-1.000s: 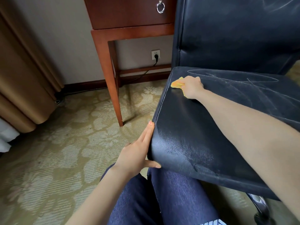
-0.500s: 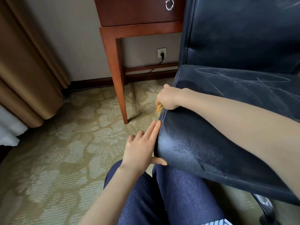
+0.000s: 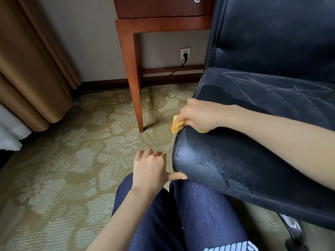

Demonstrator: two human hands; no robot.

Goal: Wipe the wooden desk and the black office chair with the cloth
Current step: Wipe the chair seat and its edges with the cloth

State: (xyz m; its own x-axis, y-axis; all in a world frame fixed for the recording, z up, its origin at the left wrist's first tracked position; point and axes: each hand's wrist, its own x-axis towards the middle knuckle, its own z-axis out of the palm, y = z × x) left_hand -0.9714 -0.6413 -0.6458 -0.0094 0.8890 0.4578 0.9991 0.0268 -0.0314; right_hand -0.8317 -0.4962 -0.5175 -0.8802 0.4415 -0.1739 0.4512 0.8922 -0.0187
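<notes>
The black office chair (image 3: 235,165) fills the right side, its seat dusty with streak marks. My right hand (image 3: 199,115) grips a yellow cloth (image 3: 176,125) and presses it against the seat's left edge. My left hand (image 3: 150,167) sits by the seat's front-left corner with fingers loosely curled and the thumb touching the chair's front face. The wooden desk (image 3: 159,24) stands behind, with one leg (image 3: 135,84) on the carpet.
A wall socket (image 3: 185,53) with a black plug and cable is under the desk. Brown curtains (image 3: 30,69) hang at left. Patterned carpet (image 3: 72,160) covers the floor. My knees in blue trousers (image 3: 181,214) are below the seat. A chair base leg (image 3: 293,230) shows at bottom right.
My right hand has slid the cloth from the seat top toward me along the left edge. My left hand's fingers lifted off the seat side and curled, leaving the thumb touching.
</notes>
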